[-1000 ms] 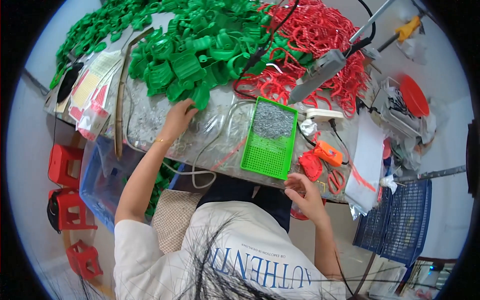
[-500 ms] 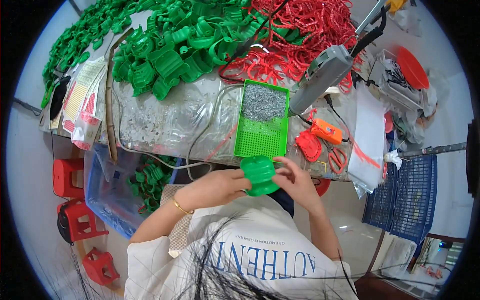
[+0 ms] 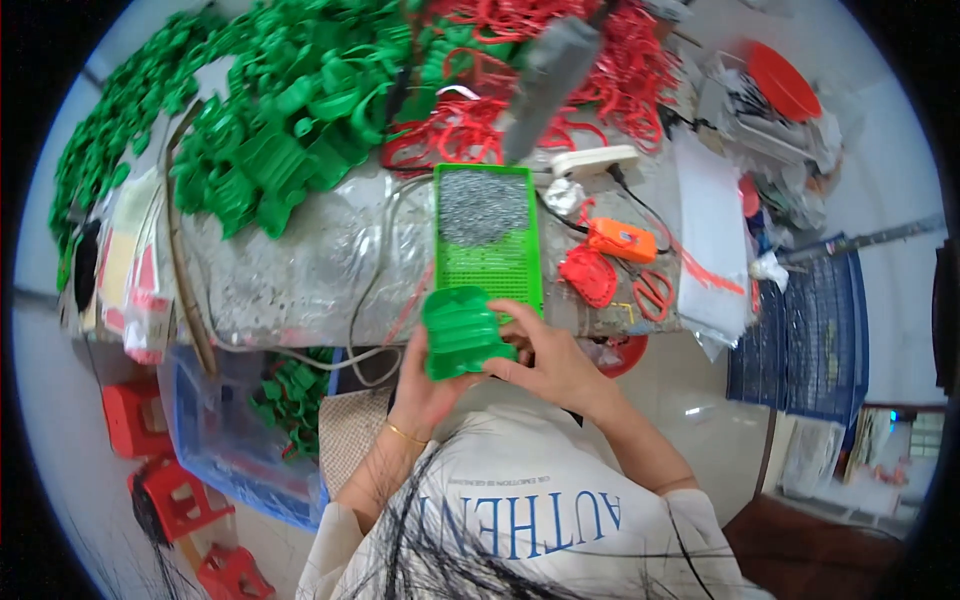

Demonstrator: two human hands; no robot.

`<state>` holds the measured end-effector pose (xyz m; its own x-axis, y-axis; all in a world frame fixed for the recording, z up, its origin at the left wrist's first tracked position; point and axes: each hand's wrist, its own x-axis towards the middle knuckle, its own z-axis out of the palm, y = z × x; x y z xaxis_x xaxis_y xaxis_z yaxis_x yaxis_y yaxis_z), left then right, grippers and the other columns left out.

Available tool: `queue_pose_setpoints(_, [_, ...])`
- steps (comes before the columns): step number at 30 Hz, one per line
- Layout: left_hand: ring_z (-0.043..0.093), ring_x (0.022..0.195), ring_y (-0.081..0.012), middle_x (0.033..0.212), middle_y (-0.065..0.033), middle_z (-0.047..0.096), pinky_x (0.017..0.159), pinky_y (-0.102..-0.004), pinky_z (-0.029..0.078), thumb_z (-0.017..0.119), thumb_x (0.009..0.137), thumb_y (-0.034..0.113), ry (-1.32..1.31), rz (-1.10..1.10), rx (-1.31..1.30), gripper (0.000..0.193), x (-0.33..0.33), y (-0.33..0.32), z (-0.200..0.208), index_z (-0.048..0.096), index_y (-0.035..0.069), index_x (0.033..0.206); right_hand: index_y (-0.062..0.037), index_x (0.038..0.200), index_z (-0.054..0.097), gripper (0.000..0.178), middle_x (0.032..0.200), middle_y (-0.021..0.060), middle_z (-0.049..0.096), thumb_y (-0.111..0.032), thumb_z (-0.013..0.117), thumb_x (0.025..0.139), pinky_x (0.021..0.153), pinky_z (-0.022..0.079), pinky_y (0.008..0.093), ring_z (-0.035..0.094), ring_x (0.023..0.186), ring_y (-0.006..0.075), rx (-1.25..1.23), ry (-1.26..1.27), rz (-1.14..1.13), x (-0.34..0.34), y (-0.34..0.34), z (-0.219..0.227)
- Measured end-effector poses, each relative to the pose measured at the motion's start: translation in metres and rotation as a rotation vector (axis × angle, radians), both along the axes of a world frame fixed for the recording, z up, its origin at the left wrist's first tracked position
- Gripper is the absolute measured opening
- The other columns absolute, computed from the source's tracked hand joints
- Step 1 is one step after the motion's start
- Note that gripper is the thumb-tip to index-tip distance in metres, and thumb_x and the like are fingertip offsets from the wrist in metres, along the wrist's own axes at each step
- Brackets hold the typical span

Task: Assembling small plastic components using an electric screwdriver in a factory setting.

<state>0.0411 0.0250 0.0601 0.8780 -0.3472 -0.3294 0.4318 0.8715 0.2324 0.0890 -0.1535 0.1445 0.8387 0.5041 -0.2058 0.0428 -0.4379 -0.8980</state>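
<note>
In front of the table's near edge, I hold a green ridged plastic piece (image 3: 458, 338) between both hands. My left hand (image 3: 424, 388) is closed on its left side and underneath, with most of the fingers hidden. My right hand (image 3: 540, 358) grips its right edge, thumb below and fingers above. Just beyond the piece lies a bright green tray (image 3: 490, 270) with a perforated bottom. Small silvery metal bits (image 3: 484, 207) fill the tray's far half.
Piles of green plastic pieces (image 3: 270, 150) and red straps (image 3: 620, 90) cover the table's far side. A blurred grey device (image 3: 555, 80) hangs over it. Rightward lie an orange tool (image 3: 622, 240), a red piece (image 3: 588, 277), scissors (image 3: 655, 295) and a white power strip (image 3: 594, 160). A lined blue crate (image 3: 225, 435) stands lower left.
The view has shifted. My left hand has turned from back-up to cupping the green piece from below, and the piece has tilted. My right hand keeps hold of its right edge.
</note>
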Motion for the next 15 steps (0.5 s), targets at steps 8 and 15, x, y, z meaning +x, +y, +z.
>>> queue_pose_setpoints(8, [0.05, 0.111, -0.0408, 0.127, -0.0252, 0.048, 0.089, -0.0505, 0.042, 0.046, 0.086, 0.06, 0.048, 0.078, -0.34, 0.073, 0.006, 0.021, -0.009, 0.039, 0.007, 0.136, -0.0004, 0.107, 0.062, 0.025, 0.091, 0.0045, 0.066, -0.018, 0.057, 0.09, 0.074, 0.049, 0.0265, 0.061, 0.081, 0.0116, 0.017, -0.409, -0.333, 0.177, -0.072, -0.038])
queue_pose_setpoints(15, [0.053, 0.101, -0.0359, 0.121, -0.0233, 0.05, 0.088, -0.0471, 0.04, 0.043, 0.087, 0.06, -0.067, -0.02, -0.299, 0.07, 0.004, 0.02, -0.022, 0.031, 0.019, 0.142, -0.0074, 0.104, 0.067, 0.024, 0.09, 0.005, 0.068, -0.016, 0.065, 0.082, 0.071, 0.051, 0.0259, 0.064, 0.08, 0.0115, 0.211, -0.359, -0.075, 0.291, -0.029, -0.099])
